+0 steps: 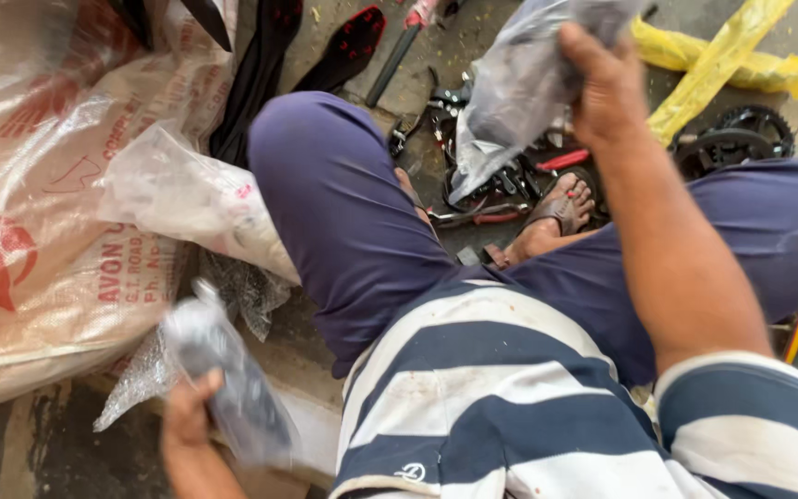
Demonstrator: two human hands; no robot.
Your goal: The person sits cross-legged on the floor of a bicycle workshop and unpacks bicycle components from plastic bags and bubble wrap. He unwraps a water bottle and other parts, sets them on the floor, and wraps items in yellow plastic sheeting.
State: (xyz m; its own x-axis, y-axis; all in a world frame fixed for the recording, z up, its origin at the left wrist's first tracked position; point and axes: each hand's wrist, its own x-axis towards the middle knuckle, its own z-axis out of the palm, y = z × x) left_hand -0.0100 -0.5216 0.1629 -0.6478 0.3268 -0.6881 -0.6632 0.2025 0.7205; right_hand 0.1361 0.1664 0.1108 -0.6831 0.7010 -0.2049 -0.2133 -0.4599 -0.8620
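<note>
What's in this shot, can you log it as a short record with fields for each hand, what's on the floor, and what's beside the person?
left hand: left hand closed on a small clear plastic bag with a dark part inside
right hand: right hand raised, gripping a larger clear plastic bag
floor ahead: dark metal bicycle parts, toothed chainrings, red-handled tool, yellow plastic wrap
at the left: big woven sack with red print, another plastic bag lying against it
person: seated, sandalled foot among the parts
</note>
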